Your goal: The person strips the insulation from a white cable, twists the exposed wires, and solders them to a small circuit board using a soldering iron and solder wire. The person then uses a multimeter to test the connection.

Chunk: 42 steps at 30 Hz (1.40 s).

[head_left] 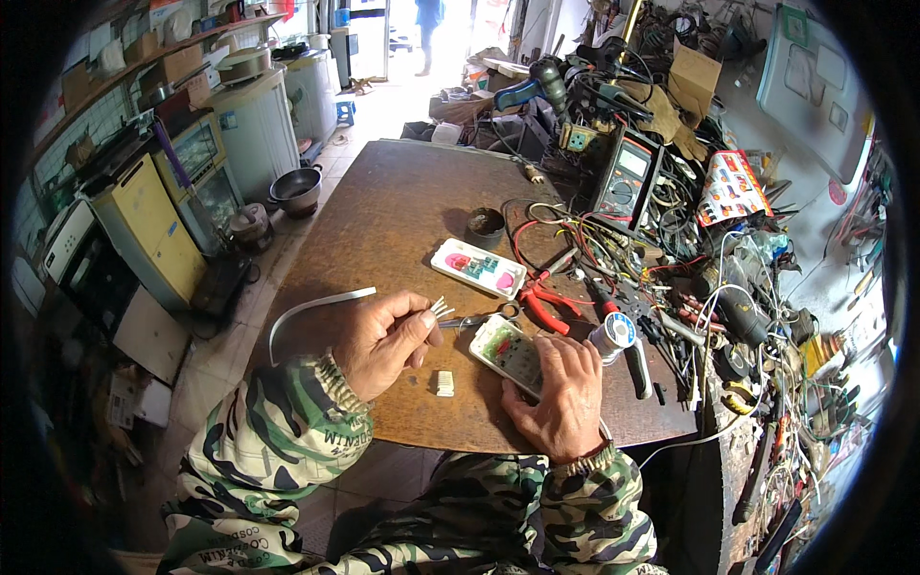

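Observation:
My left hand (391,337) is closed in a pinch, with several thin whitish pieces (441,308), like wire ends, sticking out past its fingertips. My right hand (561,393) grips the right side of a small white plastic case half (493,341), its fingers lying over a dark board inside. On the table between the hands lies a small cream ribbed plastic piece (445,383). Scissors (479,316) rest just beyond. Farther off is another white case half (476,269) with pink and green parts in it. A white cable (305,305) curves beside my left hand.
Red-handled pliers (553,309), a solder wire spool (613,334) and a dark round cup (485,226) stand or lie on the brown wooden table (383,201). A multimeter (628,177) leans against heaped wires and tools along the right. Cabinets (153,216) line the left.

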Tool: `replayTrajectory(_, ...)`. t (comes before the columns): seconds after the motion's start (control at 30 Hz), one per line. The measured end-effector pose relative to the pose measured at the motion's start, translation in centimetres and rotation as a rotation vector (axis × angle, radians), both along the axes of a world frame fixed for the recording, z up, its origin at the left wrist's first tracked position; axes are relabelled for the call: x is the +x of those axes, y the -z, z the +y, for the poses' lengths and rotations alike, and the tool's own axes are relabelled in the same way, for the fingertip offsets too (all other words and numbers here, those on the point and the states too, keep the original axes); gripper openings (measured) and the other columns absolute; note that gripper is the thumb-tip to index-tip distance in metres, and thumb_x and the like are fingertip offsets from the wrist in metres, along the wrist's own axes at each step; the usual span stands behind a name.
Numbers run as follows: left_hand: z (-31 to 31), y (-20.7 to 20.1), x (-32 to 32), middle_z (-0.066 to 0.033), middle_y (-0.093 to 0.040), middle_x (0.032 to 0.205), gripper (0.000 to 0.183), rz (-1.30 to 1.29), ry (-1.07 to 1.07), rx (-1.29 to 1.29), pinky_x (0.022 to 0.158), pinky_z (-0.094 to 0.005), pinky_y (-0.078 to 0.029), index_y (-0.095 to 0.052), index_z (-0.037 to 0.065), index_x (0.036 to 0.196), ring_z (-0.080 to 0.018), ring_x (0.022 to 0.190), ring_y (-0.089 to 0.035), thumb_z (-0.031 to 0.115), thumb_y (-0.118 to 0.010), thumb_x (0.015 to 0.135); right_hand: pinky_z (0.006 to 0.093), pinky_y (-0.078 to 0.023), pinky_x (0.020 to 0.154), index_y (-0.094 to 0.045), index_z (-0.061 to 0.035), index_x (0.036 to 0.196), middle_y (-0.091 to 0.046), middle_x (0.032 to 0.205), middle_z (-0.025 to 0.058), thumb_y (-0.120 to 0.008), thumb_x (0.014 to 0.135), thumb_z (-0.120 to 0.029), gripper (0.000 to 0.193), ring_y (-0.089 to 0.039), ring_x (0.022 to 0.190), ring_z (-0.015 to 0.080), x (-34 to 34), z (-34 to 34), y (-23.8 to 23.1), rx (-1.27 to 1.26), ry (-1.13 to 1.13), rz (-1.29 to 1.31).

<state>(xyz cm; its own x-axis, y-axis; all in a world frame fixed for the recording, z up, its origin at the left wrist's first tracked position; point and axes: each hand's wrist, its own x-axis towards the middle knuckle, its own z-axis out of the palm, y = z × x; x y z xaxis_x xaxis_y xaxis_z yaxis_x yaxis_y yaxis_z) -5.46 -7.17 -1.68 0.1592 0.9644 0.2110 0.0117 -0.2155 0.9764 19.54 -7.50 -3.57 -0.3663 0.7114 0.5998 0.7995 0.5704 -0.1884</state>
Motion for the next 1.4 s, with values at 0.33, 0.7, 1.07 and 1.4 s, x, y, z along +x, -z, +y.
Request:
replayTrajectory(0.33,1.7,-0.4,1.1,-0.0013,-0.064,0.081,0.021,0.464,-0.022,0.252,0.067,-0.0256,-0.046,-0.065,-0.004,0.102,-0.0058,0.076,-0.056,0.016,-0.059,0.098,0.0463,-0.048,0.090,-0.053,0.0023,0.127,-0.059,0.113,0.0219,-0.084,0.065,-0.015,0.072,-0.058,0.102,0.0394,0.6,0.0,0.6,-0.022,-0.137,0.277)
replayTrajectory(0.7,2.4,-1.3,3.8,-0.0037,-0.063,0.090,0.019,0.413,-0.095,0.367,0.066,-0.0259,-0.047,-0.066,-0.001,0.097,-0.0081,0.074,-0.055,0.013,-0.068,0.085,0.0462,-0.051,0.087,-0.054,0.0021,0.127,-0.060,0.114,0.0230,-0.085,0.065,-0.013,0.071,-0.060,0.101,0.0404,0.9,0.0,0.6,-0.058,-0.118,0.454)
replayTrajectory(1.07,1.7,-0.2,5.3,-0.0094,-0.064,0.088,0.025,0.761,-0.269,0.600,0.065,-0.0372,-0.056,-0.067,0.005,0.095,-0.0278,0.077,-0.068,0.012,-0.080,0.074,0.0457,-0.050,0.085,-0.051,0.0015,0.127,-0.057,0.115,0.0212,-0.084,0.063,-0.012,0.074,-0.059,0.100,0.0382,0.5,0.0,1.2,0.094,-0.062,0.305)
replayTrajectory(1.4,1.8,0.1,5.7,-0.0045,-0.060,0.082,0.026,0.683,-0.304,0.704,0.049,-0.0276,-0.042,-0.067,0.002,0.093,-0.0104,0.055,-0.051,0.004,-0.080,0.071,0.0459,-0.050,0.087,-0.050,0.0019,0.128,-0.055,0.117,0.0213,-0.085,0.061,-0.012,0.077,-0.058,0.101,0.0384,0.2,-0.3,1.2,0.097,-0.004,0.308)
